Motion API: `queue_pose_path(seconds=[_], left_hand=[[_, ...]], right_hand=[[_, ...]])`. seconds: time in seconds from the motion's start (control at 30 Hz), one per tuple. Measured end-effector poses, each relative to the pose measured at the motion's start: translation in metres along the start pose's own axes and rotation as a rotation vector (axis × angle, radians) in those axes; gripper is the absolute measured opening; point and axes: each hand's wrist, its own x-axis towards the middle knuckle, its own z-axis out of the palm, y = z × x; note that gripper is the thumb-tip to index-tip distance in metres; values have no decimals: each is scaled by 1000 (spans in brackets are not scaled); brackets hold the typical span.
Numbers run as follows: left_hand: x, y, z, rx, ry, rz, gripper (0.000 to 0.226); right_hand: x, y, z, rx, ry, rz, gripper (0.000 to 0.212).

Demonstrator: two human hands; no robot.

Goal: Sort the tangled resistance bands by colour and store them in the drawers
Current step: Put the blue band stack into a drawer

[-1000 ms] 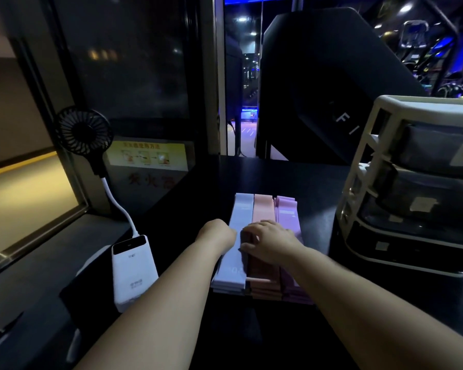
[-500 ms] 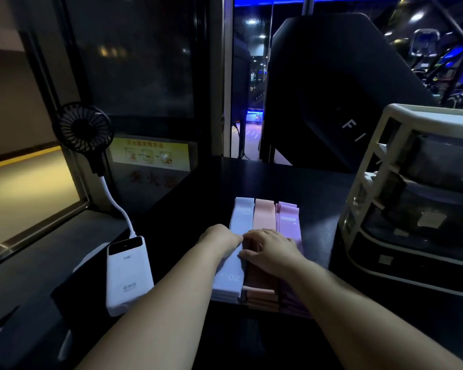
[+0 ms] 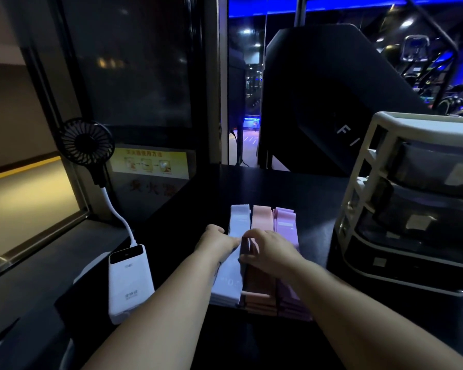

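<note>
In the lower middle of the frame, a blue stack [image 3: 237, 276], a pink stack [image 3: 261, 220] and a purple stack [image 3: 286, 225] of bands are lying side by side on the desk [image 3: 251, 188]. The left grip [image 3: 214, 241] is clamping the blue stack's left edge, thumb on top. The right grip [image 3: 269, 252] is curling over the blue-pink seam; whether it is holding anything I cannot tell. The drawers [image 3: 412, 204] are standing at the right.

blue bands [image 3: 239, 220], pink bands [image 3: 262, 218], purple bands [image 3: 285, 226]

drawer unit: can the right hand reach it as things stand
Probably yes: the drawer unit stands just right of the band stacks, with bare tabletop between it and the right hand.
</note>
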Motion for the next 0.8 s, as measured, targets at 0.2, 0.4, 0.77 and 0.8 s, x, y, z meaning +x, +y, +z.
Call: queue_pose_path(seconds=[0.2,0.4,0.77,0.8], left_hand=[[-9,16,-10,-92,50,94,52],[-22,29,-22,-132,77,165,47],[-23,15,-25,-93,68,120,31],[-21,13,-25,-100,72,115,30]], right_hand=[[-3,-2,-18,187,142,-43,63],[-6,-10,-31,336,223,-123,64],[-9,-4,-13,188,86,-70,67],[-10,-1,-10,178,81,-57,65]])
